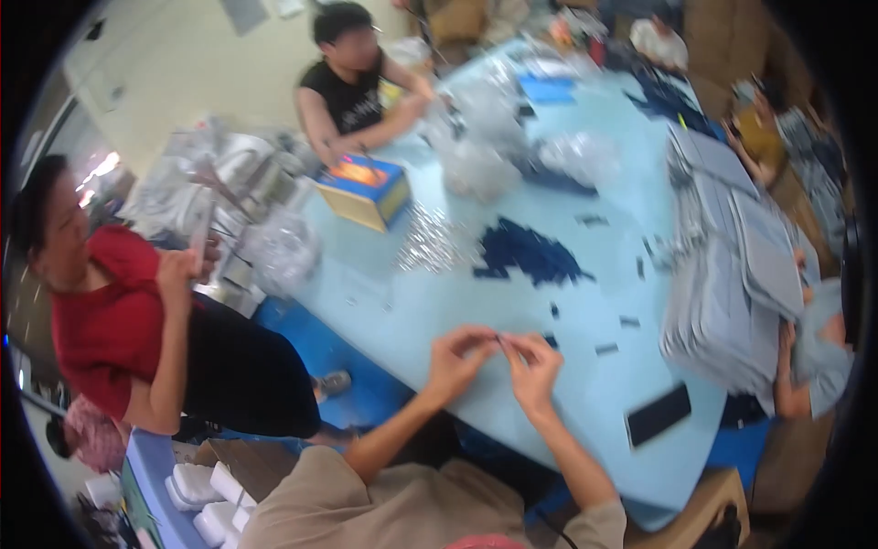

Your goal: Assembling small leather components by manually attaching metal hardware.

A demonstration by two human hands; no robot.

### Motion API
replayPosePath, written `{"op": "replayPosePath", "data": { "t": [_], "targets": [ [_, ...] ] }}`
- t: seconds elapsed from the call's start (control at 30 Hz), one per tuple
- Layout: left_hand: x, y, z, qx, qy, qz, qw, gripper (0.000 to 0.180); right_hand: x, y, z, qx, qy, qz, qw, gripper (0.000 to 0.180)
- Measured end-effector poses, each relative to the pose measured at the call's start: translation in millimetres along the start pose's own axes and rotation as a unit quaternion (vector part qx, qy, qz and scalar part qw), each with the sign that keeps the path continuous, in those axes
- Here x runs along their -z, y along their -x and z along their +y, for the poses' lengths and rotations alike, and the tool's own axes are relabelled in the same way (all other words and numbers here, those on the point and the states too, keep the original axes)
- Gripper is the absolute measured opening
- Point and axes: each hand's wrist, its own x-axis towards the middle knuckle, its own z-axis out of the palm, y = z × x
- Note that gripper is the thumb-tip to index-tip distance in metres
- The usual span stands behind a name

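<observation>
My left hand (459, 359) and my right hand (532, 364) meet above the near part of the light blue table (384, 311). Both pinch a small dark piece (497, 339) between their fingertips; it is too small to make out its kind. Beyond my hands lies a heap of dark blue strips (530, 252). Left of that heap is a scatter of small shiny silver pieces (434, 240). Several short dark strips, one of them a grey-black strip (607, 349), lie loose to the right of my hands.
A black phone (658, 415) lies near the right front edge. Stacked grey folded pieces (722, 274) line the right side. Clear plastic bags (480, 137) and a blue and yellow box (366, 194) stand farther back. A person in red (110, 320) stands at left; others sit around the table.
</observation>
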Motion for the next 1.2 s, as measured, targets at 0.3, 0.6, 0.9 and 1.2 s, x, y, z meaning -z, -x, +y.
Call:
{"op": "replayPosePath", "data": {
  "t": [0.3,0.6,0.9,1.2],
  "targets": [
    [16.1,-23.5,25.5,0.041,0.062,-0.099,0.992,0.017,-0.6,1.3,-8.0,-0.015,-0.069,0.001,0.998,0.013],
    [17.2,-61.3,62.0,-0.11,-0.165,-0.249,0.948,0.016,4.2,-7.3,-8.5,-0.042,-0.075,0.017,0.996,0.012],
    [15.5,-76.5,58.1,0.007,-0.131,-0.264,0.955,0.015,7.3,-8.4,-0.3,-0.052,-0.052,0.05,0.996,0.009],
    [151.5,-240.1,179.8,-0.381,-0.481,-0.077,0.786,0.024,4.2,-14.1,2.1,-0.103,-0.067,0.021,0.992,0.011]
  ]
}}
